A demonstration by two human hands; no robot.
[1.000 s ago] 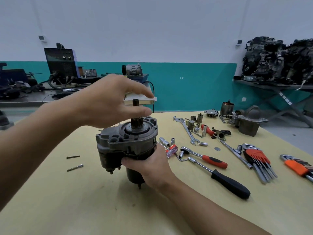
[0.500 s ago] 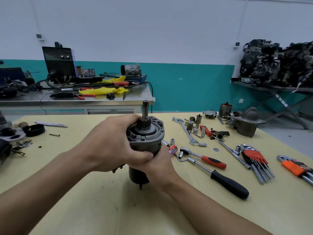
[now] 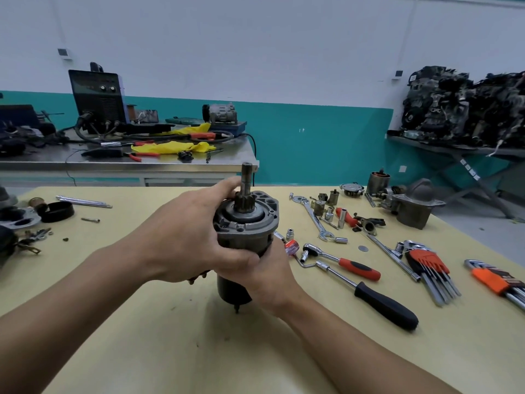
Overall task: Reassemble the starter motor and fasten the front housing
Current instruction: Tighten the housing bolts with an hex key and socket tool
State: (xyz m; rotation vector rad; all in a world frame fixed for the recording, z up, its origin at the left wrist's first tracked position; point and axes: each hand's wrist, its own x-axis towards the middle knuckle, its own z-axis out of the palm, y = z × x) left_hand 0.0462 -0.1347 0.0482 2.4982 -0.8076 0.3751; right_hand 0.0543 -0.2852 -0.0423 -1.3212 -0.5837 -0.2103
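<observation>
You've got both hands wrapped on the starter motor [image 3: 246, 231], upright on the table [image 3: 142, 336]: left hand [image 3: 187, 240] gripping the top, right hand [image 3: 267, 274] lower down.

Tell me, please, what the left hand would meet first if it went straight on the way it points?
The motor. The left hand points to the right and grips its upper housing, so it would only press harder into it. The right hand holds the body below.

bare left hand [image 3: 181, 240], bare right hand [image 3: 267, 277], bare wrists, both forearms uncovered to the frame edge
</observation>
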